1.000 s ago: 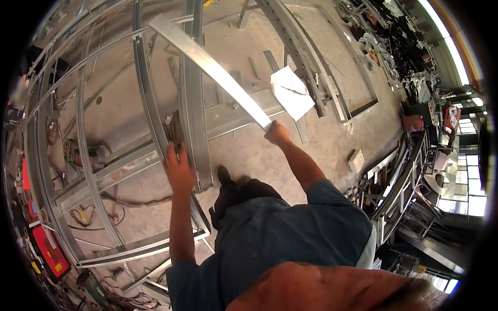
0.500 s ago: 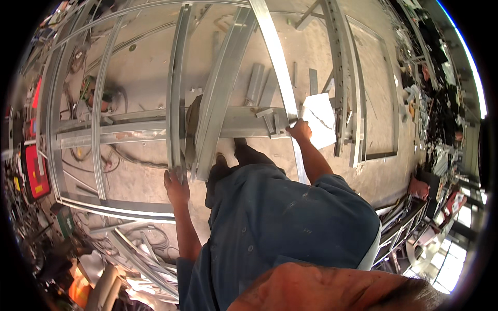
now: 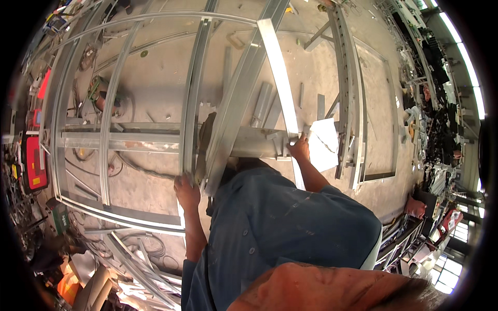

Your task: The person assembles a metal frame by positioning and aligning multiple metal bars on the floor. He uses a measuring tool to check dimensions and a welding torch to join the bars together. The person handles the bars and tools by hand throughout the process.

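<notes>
My right hand [image 3: 299, 149] is closed around the lower part of a long, bright metal strip [image 3: 278, 78]. The strip slants up and away, its far end lying over the far rail [image 3: 171, 17] of a metal frame. On the left, my left hand [image 3: 187, 194] grips the near end of an upright grey metal stud [image 3: 195, 103], its fingertips partly blurred. A wider metal channel [image 3: 236, 98] leans between the two hands. Close beside my right hand is a white sheet [image 3: 323, 145] with a dark mark across it.
Crossbeams [image 3: 140, 142] run behind the studs. Short metal offcuts [image 3: 264, 106] lie on the concrete floor. A perforated metal upright [image 3: 346, 93] stands on the right. Coiled cable [image 3: 145, 243] and loose metal lengths lie at lower left, near a red case [image 3: 35, 160].
The view has shifted, so the frame sits lower and further right. The strip's far end now shows at the far rail. My feet have gone from sight; both hands keep their holds.
</notes>
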### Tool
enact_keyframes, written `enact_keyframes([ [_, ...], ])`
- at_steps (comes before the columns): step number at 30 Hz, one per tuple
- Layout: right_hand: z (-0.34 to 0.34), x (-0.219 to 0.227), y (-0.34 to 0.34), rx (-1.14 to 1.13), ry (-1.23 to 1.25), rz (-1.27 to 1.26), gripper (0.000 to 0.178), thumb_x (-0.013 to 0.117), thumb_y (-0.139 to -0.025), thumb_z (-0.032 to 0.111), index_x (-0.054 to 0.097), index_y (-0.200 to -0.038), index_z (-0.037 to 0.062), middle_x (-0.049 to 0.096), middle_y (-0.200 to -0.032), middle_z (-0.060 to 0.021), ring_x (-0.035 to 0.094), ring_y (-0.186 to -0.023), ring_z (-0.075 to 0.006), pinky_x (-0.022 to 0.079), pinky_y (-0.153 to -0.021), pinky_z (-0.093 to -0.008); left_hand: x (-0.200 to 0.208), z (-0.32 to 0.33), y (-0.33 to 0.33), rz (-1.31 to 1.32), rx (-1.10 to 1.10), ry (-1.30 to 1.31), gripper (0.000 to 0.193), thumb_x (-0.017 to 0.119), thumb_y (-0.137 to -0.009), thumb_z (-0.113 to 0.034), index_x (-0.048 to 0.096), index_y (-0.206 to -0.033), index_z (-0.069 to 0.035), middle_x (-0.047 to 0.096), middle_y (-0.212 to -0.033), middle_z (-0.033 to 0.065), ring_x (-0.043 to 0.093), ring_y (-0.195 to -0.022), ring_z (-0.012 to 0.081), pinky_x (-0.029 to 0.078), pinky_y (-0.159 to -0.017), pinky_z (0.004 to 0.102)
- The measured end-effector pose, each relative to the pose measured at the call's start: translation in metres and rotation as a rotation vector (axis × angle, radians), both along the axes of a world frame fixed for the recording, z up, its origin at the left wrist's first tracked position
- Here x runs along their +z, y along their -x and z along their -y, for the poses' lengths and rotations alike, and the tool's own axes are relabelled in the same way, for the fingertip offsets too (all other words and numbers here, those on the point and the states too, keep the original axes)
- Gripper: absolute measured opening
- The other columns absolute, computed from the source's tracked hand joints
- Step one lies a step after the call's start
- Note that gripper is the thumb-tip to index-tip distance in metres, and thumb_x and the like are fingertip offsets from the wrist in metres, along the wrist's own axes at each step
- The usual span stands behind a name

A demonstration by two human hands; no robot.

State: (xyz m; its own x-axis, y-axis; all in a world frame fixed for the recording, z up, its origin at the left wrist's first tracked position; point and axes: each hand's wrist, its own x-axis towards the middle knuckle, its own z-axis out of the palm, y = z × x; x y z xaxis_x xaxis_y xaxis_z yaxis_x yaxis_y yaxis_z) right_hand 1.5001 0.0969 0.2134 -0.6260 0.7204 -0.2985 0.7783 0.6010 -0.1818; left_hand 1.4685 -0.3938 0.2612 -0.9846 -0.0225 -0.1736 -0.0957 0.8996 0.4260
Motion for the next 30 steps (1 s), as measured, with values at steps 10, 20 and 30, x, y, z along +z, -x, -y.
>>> enact_keyframes([
  [10,0.034,0.028,0.060,-0.014,0.056,-0.122,0.102,0.077,-0.072,0.029,0.019,-0.153,0.0068,0.053,-0.131,-0.0222,0.057,-0.118,-0.0400,0.049,-0.097,-0.0485,0.011,-0.012,0.028,0.165,0.097,0.084,0.063,0.067,-0.081,-0.018,0.046,-0.141,-0.022,0.046,-0.143,0.0182,0.046,-0.129,0.0428,0.043,-0.098,0.0591],
  [20,0.023,0.080,0.149,0.216,0.098,-0.531,0.111,0.083,-0.073,0.037,0.016,-0.152,-0.0013,0.045,-0.137,-0.0249,0.048,-0.126,-0.0419,0.042,-0.105,-0.0485,0.002,-0.043,0.083,-0.029,0.107,0.002,0.067,0.063,-0.080,-0.012,0.043,-0.143,-0.009,0.045,-0.140,0.0264,0.047,-0.127,0.0471,0.042,-0.102,0.0564],
  [30,-0.094,0.120,0.451,0.503,-0.186,-0.845,0.083,0.075,-0.082,0.025,0.031,-0.147,-0.0012,0.048,-0.138,-0.0216,0.050,-0.124,-0.0384,0.044,-0.104,-0.0470,0.009,-0.072,0.118,-0.078,0.080,-0.112,0.071,0.066,-0.075,-0.008,0.041,-0.142,-0.002,0.042,-0.140,0.0326,0.043,-0.127,0.0527,0.039,-0.105,0.0570],
])
